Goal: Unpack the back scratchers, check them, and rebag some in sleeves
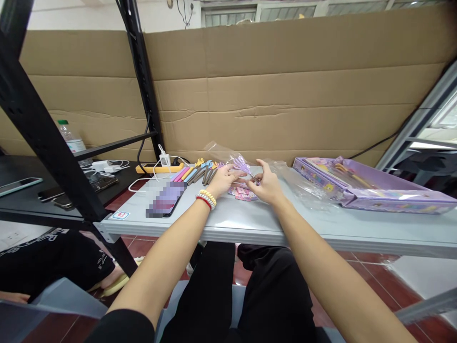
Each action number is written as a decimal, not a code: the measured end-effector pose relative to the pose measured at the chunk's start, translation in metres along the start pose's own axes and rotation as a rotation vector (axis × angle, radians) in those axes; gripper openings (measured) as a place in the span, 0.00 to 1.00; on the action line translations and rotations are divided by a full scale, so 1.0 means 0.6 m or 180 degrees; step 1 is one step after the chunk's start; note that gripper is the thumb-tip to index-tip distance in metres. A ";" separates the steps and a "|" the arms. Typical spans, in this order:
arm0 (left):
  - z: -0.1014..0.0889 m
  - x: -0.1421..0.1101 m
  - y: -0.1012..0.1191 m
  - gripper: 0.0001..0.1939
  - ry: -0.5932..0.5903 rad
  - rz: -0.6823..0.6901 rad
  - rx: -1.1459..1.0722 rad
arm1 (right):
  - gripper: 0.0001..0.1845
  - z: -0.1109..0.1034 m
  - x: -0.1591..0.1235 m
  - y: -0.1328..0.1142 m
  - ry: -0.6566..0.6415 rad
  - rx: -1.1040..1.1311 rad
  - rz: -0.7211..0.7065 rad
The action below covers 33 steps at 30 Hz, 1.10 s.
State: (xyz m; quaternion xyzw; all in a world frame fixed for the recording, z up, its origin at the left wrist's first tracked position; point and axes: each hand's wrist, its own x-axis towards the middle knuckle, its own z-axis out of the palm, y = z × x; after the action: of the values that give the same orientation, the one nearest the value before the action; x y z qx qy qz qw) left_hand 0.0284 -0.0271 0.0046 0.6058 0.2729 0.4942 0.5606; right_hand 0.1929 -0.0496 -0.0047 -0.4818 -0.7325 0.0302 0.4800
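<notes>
My left hand [224, 181], with yellow, white and red bands at its wrist, has its fingers bent around a small purple claw-headed stick, which looks like a back scratcher [243, 165]. My right hand [268, 185] pinches a shiny metallic part of it between thumb and fingers; the index finger is raised. My fingers cover much of the stick. Beneath the hands lie pink printed cards [244, 193]. Left of them, several similar claw-headed sticks [204, 170] in yellow, blue and other colours lie in a row, with pink and purple pens [180, 174] beside them. Behind is a clear plastic bag [222, 153].
A phone [167, 199] lies at the left on the grey table [228, 224]. Right stands an open purple box [385, 197] with packaged items inside, beside clear plastic wrap [303, 186]. A white charger [164, 158] and cable sit near a yellow power strip [143, 169]. Cardboard [267, 95] walls the back.
</notes>
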 end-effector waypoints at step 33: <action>0.011 0.005 -0.008 0.17 0.0327 0.0589 -0.0621 | 0.35 0.000 0.005 0.008 -0.0326 0.1160 0.0267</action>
State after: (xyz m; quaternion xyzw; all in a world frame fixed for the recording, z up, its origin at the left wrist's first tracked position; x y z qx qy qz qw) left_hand 0.0367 -0.0259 0.0020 0.5449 0.1949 0.5984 0.5541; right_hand 0.1961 -0.0446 -0.0050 -0.4149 -0.7176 0.2068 0.5198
